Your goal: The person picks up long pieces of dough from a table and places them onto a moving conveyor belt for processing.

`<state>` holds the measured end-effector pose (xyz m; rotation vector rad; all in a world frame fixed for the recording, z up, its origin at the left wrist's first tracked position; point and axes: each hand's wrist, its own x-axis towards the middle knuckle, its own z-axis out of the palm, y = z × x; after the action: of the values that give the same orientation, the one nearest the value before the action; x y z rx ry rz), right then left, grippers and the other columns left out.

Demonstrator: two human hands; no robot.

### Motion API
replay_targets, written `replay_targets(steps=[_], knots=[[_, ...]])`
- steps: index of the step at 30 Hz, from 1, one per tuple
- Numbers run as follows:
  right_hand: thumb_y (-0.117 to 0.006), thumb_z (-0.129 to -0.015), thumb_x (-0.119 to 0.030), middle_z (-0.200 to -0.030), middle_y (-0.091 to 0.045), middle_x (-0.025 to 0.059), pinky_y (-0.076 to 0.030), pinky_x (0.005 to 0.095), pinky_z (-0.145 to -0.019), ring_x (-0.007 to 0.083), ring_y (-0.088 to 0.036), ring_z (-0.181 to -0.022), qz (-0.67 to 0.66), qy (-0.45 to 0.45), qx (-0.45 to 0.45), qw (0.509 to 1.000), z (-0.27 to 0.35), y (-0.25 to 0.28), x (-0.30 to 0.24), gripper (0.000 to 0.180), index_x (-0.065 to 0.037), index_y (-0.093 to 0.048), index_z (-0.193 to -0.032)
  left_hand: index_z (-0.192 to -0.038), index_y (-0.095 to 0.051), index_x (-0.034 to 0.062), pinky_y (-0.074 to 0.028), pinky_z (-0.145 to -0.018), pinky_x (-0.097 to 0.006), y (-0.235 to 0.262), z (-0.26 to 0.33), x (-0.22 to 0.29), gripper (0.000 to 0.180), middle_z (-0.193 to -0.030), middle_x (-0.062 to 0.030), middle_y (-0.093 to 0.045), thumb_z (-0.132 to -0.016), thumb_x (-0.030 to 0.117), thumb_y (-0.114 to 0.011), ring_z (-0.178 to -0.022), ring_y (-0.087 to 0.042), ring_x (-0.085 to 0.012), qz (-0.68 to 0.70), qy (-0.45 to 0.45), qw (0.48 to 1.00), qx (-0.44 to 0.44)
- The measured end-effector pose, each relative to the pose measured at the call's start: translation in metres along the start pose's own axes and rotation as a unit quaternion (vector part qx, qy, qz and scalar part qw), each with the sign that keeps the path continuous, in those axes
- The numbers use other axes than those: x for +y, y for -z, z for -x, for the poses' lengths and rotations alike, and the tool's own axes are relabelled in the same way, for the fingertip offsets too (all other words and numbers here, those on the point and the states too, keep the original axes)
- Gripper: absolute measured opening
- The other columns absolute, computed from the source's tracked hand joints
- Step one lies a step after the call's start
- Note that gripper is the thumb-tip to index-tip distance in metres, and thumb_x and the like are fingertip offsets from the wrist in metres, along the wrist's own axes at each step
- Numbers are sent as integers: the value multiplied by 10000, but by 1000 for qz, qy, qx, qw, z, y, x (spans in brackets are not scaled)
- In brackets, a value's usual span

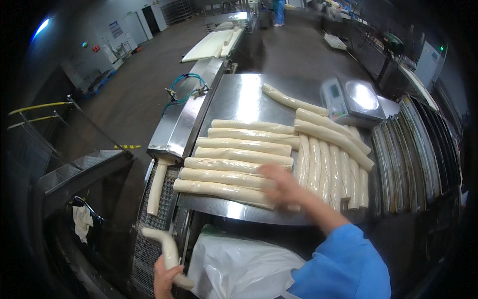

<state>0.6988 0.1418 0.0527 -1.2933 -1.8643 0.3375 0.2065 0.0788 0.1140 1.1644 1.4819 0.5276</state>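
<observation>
My left hand is wrapped round a bent dough log above the mesh conveyor belt at lower left. One end of that log points up and left; the other sags below my fingers. Over the right ends of a row of pale dough logs on the steel table is my right hand. It is smeared by motion, so neither its fingers nor any contact can be made out. Another dough log lies on the belt, just below the outlet of a steel housing.
More dough logs lie lengthwise to the right, with two slanting across their tops. Behind them stands a scale. Upright metal trays line the right side. The steel table ends above my white apron.
</observation>
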Motion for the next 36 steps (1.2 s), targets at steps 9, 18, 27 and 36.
replay_targets(steps=[9, 18, 27, 36], knots=[[-794, -670, -118, -999, -704, 160, -536, 400, -849, 314, -695, -956, -123, -87, -100, 983, -15, -12, -91, 479, -69, -652, -1124, -1295, -526, -61, -539, -670, -270, -119, -22, 158, 635, -1007, -127, -683, -770, 193, -777, -761, -654, -177, 203, -49, 902, -379], [-674, -703, -94, -983, -680, 217, -521, 414, -828, 364, -664, -925, 192, -393, 10, 899, 85, 163, 3, 393, -2, -667, -1084, -1556, -214, 10, -516, -1004, -395, -118, -75, 148, 747, -1425, -313, -464, -959, 236, -600, -1245, -572, -350, 541, -206, 763, -288], [-610, -817, -24, -1331, -536, 253, -374, 532, -1070, 441, -490, -1240, 424, -286, 147, 846, 103, 107, 55, 496, -12, -560, -1310, -1452, -402, -45, -454, -1038, -438, 57, -154, -45, 720, -1322, -281, -570, -851, 190, -723, -1238, -558, -394, -178, -135, 927, 301], [-648, -801, 17, -1258, -596, 218, -465, 480, -996, 423, -567, -1179, 30, -21, 54, 998, 26, -66, -58, 383, -38, -629, -1180, -1140, -633, 63, -505, -871, -486, 43, -97, -88, 403, -1015, -190, -666, -773, 173, -761, -976, -640, -396, -353, -106, 820, 438]])
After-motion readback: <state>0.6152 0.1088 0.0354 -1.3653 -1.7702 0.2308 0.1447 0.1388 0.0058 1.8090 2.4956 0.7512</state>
